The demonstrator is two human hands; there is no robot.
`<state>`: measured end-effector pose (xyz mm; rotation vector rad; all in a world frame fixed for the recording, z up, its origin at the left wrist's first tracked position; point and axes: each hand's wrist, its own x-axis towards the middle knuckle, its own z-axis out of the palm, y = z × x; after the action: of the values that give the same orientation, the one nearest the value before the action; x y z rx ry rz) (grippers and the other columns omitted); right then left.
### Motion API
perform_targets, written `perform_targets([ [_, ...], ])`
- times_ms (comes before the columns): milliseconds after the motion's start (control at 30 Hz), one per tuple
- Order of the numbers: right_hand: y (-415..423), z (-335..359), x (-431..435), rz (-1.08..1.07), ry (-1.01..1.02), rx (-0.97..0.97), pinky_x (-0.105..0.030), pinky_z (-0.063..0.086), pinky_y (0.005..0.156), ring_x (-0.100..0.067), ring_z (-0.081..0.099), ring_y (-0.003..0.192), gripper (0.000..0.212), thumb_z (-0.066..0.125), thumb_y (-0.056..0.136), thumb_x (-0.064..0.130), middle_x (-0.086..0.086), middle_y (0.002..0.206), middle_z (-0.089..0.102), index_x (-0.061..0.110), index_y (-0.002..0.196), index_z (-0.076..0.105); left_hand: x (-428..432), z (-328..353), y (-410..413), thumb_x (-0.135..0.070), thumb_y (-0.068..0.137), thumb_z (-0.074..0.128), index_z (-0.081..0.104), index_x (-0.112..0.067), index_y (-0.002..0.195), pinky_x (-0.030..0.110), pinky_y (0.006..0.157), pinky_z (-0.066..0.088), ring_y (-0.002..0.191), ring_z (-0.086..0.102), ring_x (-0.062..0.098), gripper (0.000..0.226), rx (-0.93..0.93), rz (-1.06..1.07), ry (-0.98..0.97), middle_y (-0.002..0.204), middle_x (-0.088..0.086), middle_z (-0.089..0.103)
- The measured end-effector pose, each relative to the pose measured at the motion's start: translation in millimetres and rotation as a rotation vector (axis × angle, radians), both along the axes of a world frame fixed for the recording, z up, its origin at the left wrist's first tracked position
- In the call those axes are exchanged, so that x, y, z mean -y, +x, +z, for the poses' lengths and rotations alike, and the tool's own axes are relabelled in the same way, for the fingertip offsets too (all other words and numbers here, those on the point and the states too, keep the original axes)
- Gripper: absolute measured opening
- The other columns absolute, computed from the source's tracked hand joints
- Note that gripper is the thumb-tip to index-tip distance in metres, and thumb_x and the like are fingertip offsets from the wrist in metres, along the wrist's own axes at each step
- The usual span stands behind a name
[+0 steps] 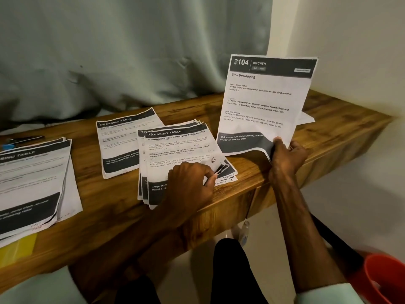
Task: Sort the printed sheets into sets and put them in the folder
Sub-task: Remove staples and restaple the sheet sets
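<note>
Bench (339, 116) is sitting before a curtain (131, 51); right hand (287, 154) is gripping a raised sheet (263, 102), left hand (190, 181) pinching the middle stack (175, 145)

The "Sink Unclogging" sheet (265, 102), headed 2104 KITCHEN, stands upright, its curled bottom corner pinched by the right hand (287, 156). DRESSING TABLE sheets lie flat in three lots. The fanned middle pile (175, 145) has its corner pinched by the left hand (190, 183), a small pile (120, 145) lies behind it, and a thick left stack (32, 183) overlaps a yellow folder (19, 246).

sheet stacks (175, 148) on wooden desk (341, 128)
</note>
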<state>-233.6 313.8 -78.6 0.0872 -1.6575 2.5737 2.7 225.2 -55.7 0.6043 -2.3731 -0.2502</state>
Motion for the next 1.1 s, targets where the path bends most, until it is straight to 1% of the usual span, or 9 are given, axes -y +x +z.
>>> perform_targets([
  [233,-1.7,-1.6,1.9,-0.008,-0.006,-0.004,-0.029,0.061,0.075,-0.016,0.076,0.084,0.013,0.069,0.090,0.004,0.001,0.092,0.077,0.002,0.103,0.074,12.2,7.3,0.7,-0.035,0.082,0.083,0.078,-0.019,0.080,0.027,0.073,0.042,0.071,0.060,0.013,0.017,-0.186,0.052,0.233,0.077,-0.007,0.071],
  [333,-2.8,0.5,0.8,0.006,-0.021,0.016,-0.035,0.063,0.079,-0.020,0.076,0.085,0.012,0.069,0.089,0.003,0.003,0.090,0.076,0.006,0.099,0.074,15.9,16.5,9.3,-0.028,0.082,0.084,0.079,-0.012,0.084,0.025,0.070,0.052,0.072,0.065,0.006,0.017,-0.318,0.057,0.340,0.086,-0.003,0.076],
  [433,-6.7,3.3,-1.1,0.008,-0.017,0.036,-0.045,0.063,0.082,-0.027,0.076,0.089,0.008,0.071,0.086,0.005,0.000,0.087,0.077,0.013,0.086,0.075,23.6,26.4,19.4,-0.029,0.084,0.082,0.079,-0.012,0.090,0.021,0.068,0.051,0.073,0.067,0.005,0.019,-0.465,0.134,0.435,0.091,-0.001,0.077],
  [500,-7.6,8.0,-2.8,-0.006,0.003,0.029,-0.046,0.063,0.081,-0.026,0.076,0.087,0.012,0.073,0.085,0.008,0.004,0.084,0.076,0.018,0.078,0.072,31.2,31.4,25.8,-0.030,0.085,0.081,0.078,-0.011,0.095,0.029,0.072,0.059,0.079,0.071,0.014,0.022,-0.544,0.170,0.481,0.095,0.002,0.077],
  [567,-6.6,15.1,-3.5,-0.038,0.025,-0.010,-0.041,0.064,0.079,-0.021,0.077,0.084,0.014,0.074,0.086,0.009,0.009,0.083,0.075,0.020,0.078,0.071,39.3,34.7,31.4,-0.031,0.085,0.082,0.076,-0.013,0.097,0.038,0.072,0.063,0.081,0.073,0.015,0.023,-0.616,0.193,0.492,0.096,0.000,0.076],
  [667,-4.2,24.7,-2.4,-0.087,0.029,-0.077,-0.027,0.062,0.073,-0.012,0.076,0.082,0.009,0.072,0.088,0.006,0.006,0.090,0.075,0.008,0.096,0.075,43.7,38.9,36.6,-0.029,0.086,0.081,0.075,-0.012,0.100,0.034,0.072,0.063,0.087,0.073,0.010,0.023,-0.702,0.216,0.499,0.104,0.002,0.076],
  [767,-5.5,25.2,-1.2,-0.138,0.103,-0.072,-0.017,0.058,0.066,-0.012,0.073,0.084,0.018,0.071,0.090,0.008,0.002,0.099,0.074,0.003,0.107,0.074,44.8,34.7,37.9,-0.029,0.087,0.081,0.074,-0.012,0.097,0.030,0.065,0.059,0.084,0.075,0.019,0.021,-0.698,0.203,0.508,0.101,0.009,0.077],
  [933,-11.9,11.7,-2.0,-0.173,0.221,0.013,-0.030,0.062,0.076,-0.019,0.072,0.091,0.010,0.072,0.091,0.012,0.001,0.106,0.072,0.014,0.100,0.069,35.2,32.0,35.2,-0.025,0.087,0.080,0.076,-0.008,0.098,0.014,0.065,0.055,0.082,0.072,0.013,0.021,-0.627,0.179,0.472,0.101,0.009,0.077],
  [1100,-25.2,25.6,-8.9,-0.318,0.185,0.046,-0.025,0.058,0.079,-0.018,0.071,0.094,0.028,0.070,0.091,0.014,-0.004,0.113,0.074,0.003,0.116,0.072,35.9,30.0,33.5,-0.027,0.087,0.080,0.075,-0.007,0.102,0.023,0.074,0.056,0.096,0.073,0.019,0.025,-0.607,0.180,0.463,0.109,0.008,0.076],
])
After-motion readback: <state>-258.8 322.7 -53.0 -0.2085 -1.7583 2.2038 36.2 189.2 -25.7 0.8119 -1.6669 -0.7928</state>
